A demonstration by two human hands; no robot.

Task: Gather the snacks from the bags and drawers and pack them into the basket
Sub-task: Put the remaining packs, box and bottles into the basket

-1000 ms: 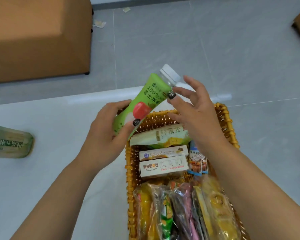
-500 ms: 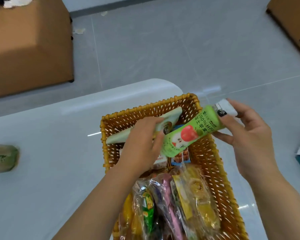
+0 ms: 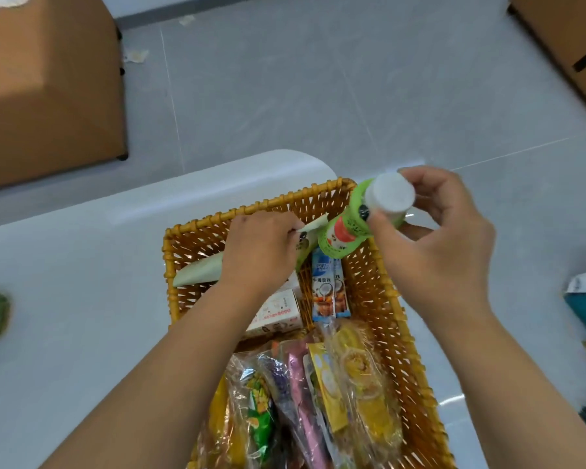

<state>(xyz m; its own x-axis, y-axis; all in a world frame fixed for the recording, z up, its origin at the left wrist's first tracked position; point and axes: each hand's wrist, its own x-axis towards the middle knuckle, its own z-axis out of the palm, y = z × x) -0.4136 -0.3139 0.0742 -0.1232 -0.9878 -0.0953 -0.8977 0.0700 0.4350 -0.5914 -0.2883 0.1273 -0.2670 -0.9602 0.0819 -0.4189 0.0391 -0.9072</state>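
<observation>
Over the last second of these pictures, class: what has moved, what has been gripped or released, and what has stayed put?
The green bottle passed from the left hand to the right hand, which now grips its white-capped top and stands it into the basket's far right corner. The left hand released it and now holds the pale green packet aside. The boxes, sachets and wrapped snacks stayed in place.

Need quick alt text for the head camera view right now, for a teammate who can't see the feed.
A right hand grips a green juice bottle by its white-capped top, lowering it upright into the far right corner of a wicker basket already packed with snack packets and boxes. The left hand holds a pale green packet aside. The basket sits on a white table.
</observation>
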